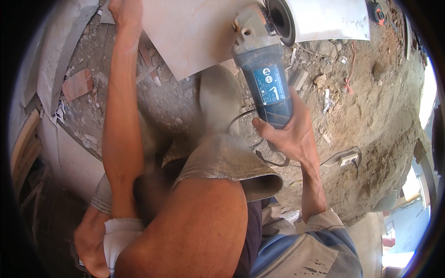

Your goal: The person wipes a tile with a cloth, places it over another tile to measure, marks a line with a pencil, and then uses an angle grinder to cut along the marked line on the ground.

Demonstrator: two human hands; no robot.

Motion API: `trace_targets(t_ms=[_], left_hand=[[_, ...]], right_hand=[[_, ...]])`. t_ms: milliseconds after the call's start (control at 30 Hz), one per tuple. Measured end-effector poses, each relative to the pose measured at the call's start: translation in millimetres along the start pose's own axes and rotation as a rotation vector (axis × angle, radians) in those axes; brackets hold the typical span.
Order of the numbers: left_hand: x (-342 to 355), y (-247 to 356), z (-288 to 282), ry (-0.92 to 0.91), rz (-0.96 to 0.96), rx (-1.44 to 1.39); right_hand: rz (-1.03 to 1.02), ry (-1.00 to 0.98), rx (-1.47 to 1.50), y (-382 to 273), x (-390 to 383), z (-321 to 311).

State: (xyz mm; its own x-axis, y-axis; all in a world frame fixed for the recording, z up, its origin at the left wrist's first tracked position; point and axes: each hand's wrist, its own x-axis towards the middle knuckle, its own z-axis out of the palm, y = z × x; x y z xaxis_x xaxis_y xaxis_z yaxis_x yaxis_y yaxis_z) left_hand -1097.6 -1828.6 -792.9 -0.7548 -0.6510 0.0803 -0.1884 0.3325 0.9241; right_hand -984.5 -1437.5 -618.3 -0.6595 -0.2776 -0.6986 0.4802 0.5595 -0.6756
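My right hand (292,134) is wrapped round the rear body of a blue angle grinder (269,88). Its grey metal head points away from me, and the dark round disc (281,21) stands on edge over a large pale tile (185,34). At the upper left, my left hand (126,11) is beside the tile's left edge. The top of the picture cuts that hand off, and its fingers are mostly hidden. To the right of the disc, a white glossy slab (331,21) continues; whether it joins the tile cannot be seen.
Rubble and dirt cover the ground, with a reddish tile fragment (78,85) at left. An orange and black tape measure (378,15) lies at the far right. A power cord runs near a white socket block (347,159). My bent knee (208,217) fills the lower middle.
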Motion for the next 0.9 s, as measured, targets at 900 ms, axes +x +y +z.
trace_targets(t_ms=[900], left_hand=[[1.5, -3.4, 0.3, -0.009, 0.032, -0.053]], right_hand=[[0.028, 0.008, 0.002, 7.6, -8.4, -1.2]])
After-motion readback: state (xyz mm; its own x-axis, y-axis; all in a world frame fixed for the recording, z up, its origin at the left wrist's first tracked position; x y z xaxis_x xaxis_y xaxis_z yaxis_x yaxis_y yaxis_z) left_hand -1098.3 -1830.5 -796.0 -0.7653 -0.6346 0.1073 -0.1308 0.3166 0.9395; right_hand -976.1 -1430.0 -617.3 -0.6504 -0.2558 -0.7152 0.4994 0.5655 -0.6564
